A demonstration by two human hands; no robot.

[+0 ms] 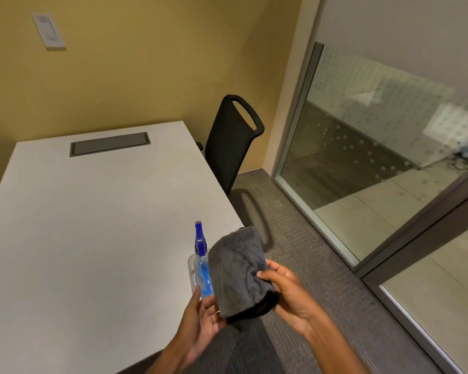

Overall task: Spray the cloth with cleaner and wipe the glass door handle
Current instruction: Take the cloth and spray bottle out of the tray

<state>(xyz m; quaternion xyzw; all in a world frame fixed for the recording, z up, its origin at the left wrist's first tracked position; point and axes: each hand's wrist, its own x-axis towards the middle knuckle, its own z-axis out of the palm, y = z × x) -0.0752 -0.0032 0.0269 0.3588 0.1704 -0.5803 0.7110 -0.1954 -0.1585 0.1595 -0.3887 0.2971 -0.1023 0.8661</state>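
A folded grey cloth [237, 271] is held up between both hands at the table's near right corner. My right hand [289, 294] pinches its right edge with thumb and fingers. My left hand [203, 319] supports its lower left edge from beneath. Just behind the cloth a clear spray bottle [200, 271] of blue cleaner with a blue trigger head stands on the white table [92, 225], partly hidden by the cloth. The glass door [389, 157] with its dark frame is to the right; no handle shows in view.
A black mesh chair [231, 141] stands at the table's far right side by the yellow wall. A grey cable hatch [109, 143] is set in the tabletop. Grey carpet [308, 252] runs between table and glass.
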